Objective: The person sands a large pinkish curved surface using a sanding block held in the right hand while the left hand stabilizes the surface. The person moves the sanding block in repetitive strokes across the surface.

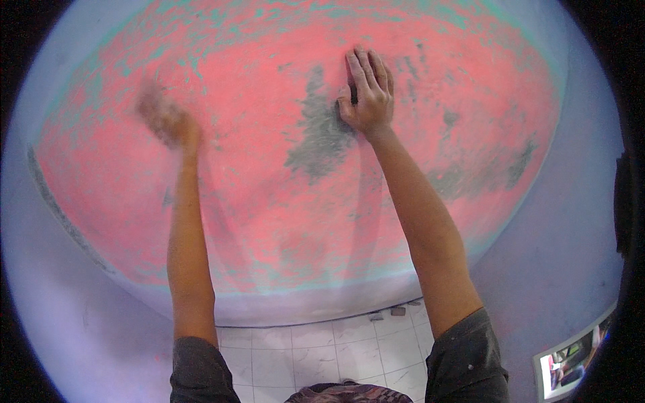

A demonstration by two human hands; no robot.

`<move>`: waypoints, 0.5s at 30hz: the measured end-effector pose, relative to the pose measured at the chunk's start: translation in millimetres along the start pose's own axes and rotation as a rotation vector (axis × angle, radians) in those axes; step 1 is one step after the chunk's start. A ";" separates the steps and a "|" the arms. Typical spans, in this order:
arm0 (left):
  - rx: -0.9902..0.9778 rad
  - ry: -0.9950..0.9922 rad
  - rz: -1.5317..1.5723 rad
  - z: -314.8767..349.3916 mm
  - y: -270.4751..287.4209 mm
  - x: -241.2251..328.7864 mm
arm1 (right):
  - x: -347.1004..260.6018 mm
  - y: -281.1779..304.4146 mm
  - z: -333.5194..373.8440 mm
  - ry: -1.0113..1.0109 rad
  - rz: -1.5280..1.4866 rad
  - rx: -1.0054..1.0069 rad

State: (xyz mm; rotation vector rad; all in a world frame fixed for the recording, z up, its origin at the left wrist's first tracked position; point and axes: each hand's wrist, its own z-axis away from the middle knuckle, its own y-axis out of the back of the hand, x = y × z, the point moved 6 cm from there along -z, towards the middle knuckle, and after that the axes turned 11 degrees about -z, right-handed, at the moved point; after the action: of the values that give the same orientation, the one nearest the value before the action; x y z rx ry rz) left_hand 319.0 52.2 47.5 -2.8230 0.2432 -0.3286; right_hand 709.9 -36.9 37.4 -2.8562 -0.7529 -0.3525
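Observation:
A broad wall surface (248, 127) in front of me is coloured pink, with teal streaks along its upper edge and grey patches. My right hand (368, 94) lies against it, right of the largest grey patch (321, 131). Its fingers stretch upward with the thumb apart. A dark flat piece (353, 93) shows between thumb and forefinger, pressed under the hand; its kind is hidden. Off to the left, my left hand (166, 121) is smeared by motion in front of the pink surface. Whether it touches the surface or holds anything is unclear.
Pale blue-violet wall (564, 201) surrounds the pink area. White floor tiles (316, 349) lie below, with small dark blocks (398, 311) by the wall's foot. A framed panel or opening (571, 363) with a bright, colourful scene is at lower right.

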 end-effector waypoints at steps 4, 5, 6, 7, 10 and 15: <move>0.025 0.146 -0.105 2.1 1.7 -13.7 | -4.4 1.7 -1.1 0.011 0.020 0.016; 0.090 0.020 -0.114 3.5 9.3 9.1 | -4.3 1.1 -0.5 0.008 0.015 0.013; 0.019 -0.084 0.009 7.5 7.5 34.1 | -4.4 -0.1 -0.7 0.005 0.008 0.012; -0.059 -0.180 0.145 13.0 18.8 84.3 | -1.0 2.2 1.6 0.003 0.014 0.001; -0.374 -0.454 0.102 41.2 31.5 152.6 | 4.1 5.4 1.0 0.000 0.007 -0.020; -0.197 -0.232 0.102 5.5 33.9 86.2 | 2.8 4.4 0.3 0.004 0.005 -0.021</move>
State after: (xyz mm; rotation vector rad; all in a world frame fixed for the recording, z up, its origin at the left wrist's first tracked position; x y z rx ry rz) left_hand 398.6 4.5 49.3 -2.9933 0.3865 0.0485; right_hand 714.6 -39.3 37.4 -2.8755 -0.7464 -0.3668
